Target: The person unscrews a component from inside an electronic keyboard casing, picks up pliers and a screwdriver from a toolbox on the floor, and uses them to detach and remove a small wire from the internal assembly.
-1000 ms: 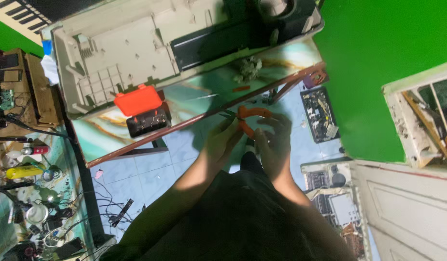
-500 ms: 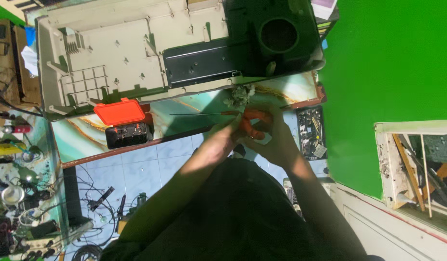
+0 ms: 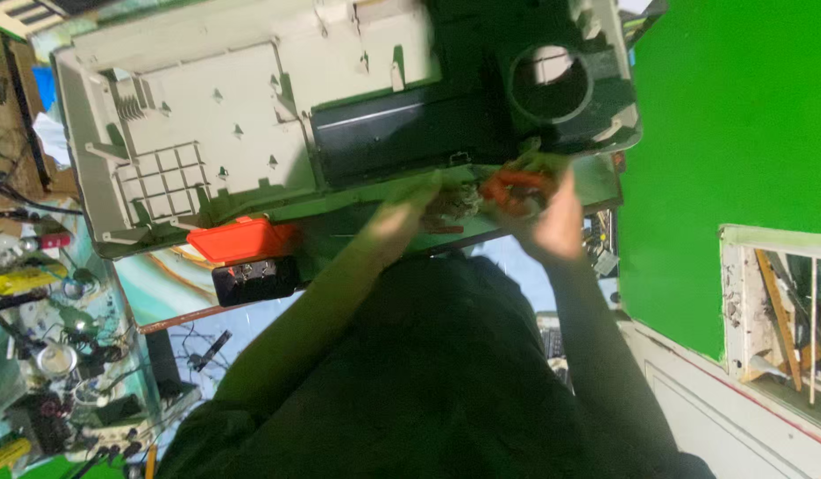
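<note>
The view is rotated and blurred. My right hand (image 3: pixel 554 220) grips an orange-handled tool (image 3: pixel 514 188), seemingly pliers, near the table's edge. My left hand (image 3: pixel 408 213) pinches a small pale grey part (image 3: pixel 456 202) beside the tool's tip; what the part is cannot be made out. Just past both hands lies a large beige plastic housing (image 3: pixel 206 133) with ribs and a black inner section with a round opening (image 3: pixel 545 85).
A red-lidded black box (image 3: pixel 242 253) sits on the marbled table (image 3: pixel 162 284) left of my hands. A cluttered shelf of tools and wires (image 3: pixel 47 355) fills the left edge. A green wall (image 3: pixel 738 115) and a white window frame (image 3: pixel 774 302) are at right.
The camera has swung, so the housing now fills more of the view. Both hands stayed together on the orange tool and small part, shifting toward the housing's edge.
</note>
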